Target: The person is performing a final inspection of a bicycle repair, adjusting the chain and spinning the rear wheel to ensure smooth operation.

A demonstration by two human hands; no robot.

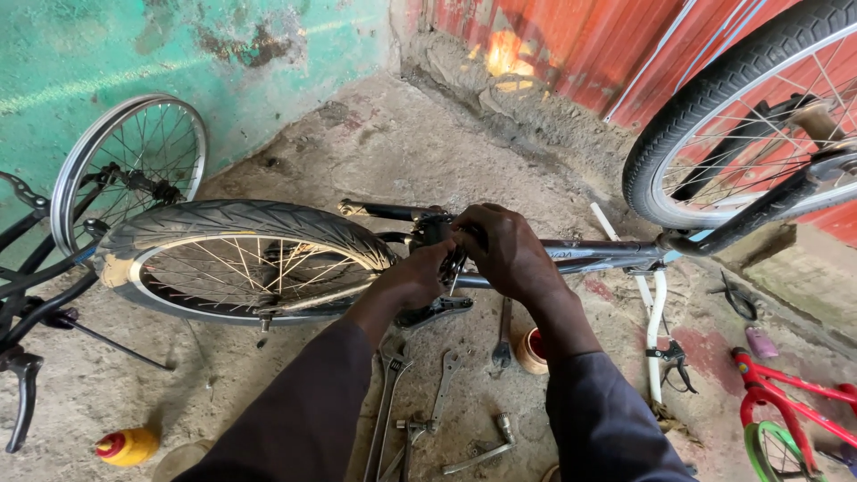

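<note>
Crank area: bottom-bracket and crank assembly (437,234) of an upturned bicycle, at the middle of the scene, gripped by both hands just right of the rear tyre.
Frame axis: dark frame tube (598,254) runs roughly level from the crank rightward to the fork, so the bicycle's long axis lies left to right; a black crank arm (384,211) points left, ending above the tyre.
Left hand (420,272): fingers curled and pinched on a small metal part at the crank, the exact piece hidden by the knuckles.
Right hand (504,250): clenched over the top of the crank housing, fingers wrapped down its left side.
Pedal: black pedal (435,311) hangs just under the hands.
Wheels: rear wheel (241,259) lies tilted at left, tyre on; front wheel (750,116) stands at upper right; 1 bare rim (129,161) leans at the green wall.
Tools: 2 long spanners (386,411) and smaller wrenches (482,455) lie scattered on the concrete floor (428,134) below the hands.
Containers: small orange-rimmed tub (534,350) sits beside the right forearm, contents not discernible; yellow bottle with red cap (128,446) lies on its side at lower left.
Edge: red child's bicycle (786,411) at lower right.
</note>
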